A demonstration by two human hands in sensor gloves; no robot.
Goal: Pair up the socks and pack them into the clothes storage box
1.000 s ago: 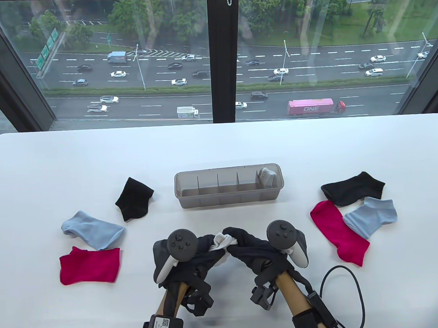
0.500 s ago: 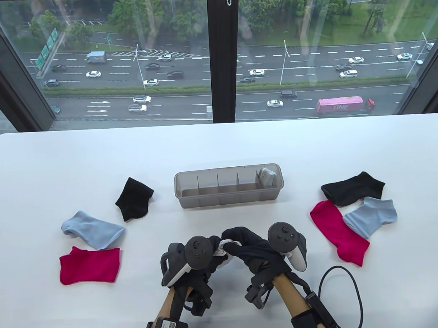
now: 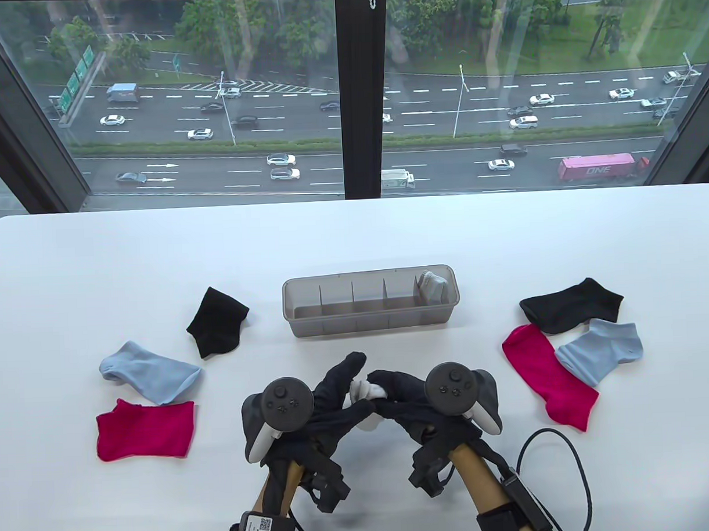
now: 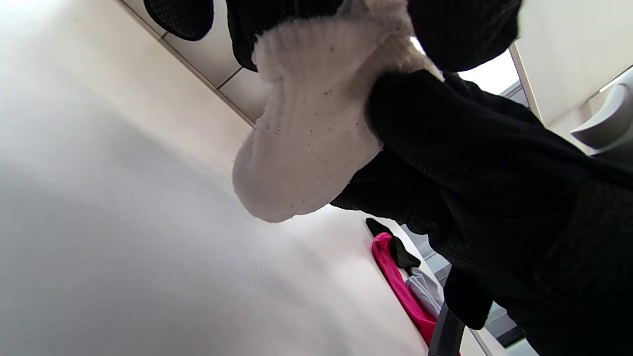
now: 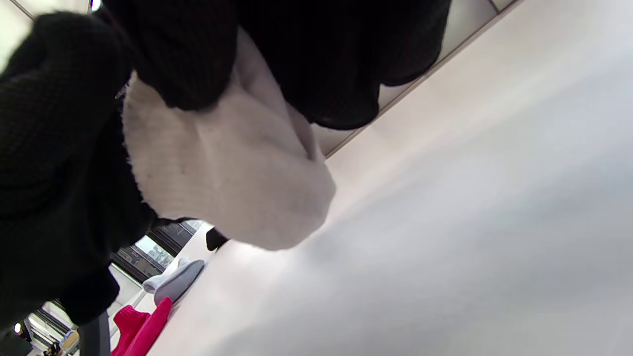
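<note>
While both hands work a white sock bundle above the worktop, pairing step is in hand.

Largest first: worktop carries the grey divided storage box at centre, one rolled pale pair already in its rightmost compartment. Loose socks lie well apart either side: black, light blue and magenta on the left; black, magenta and light blue on the right, overlapping. Left hand and right hand meet near the front edge, fingers of each curled on the white bundle, which hangs clear of the surface in both wrist views. Judged next: finish the roll, then carry it to an empty compartment beside the filled one, keeping it tight.
</note>
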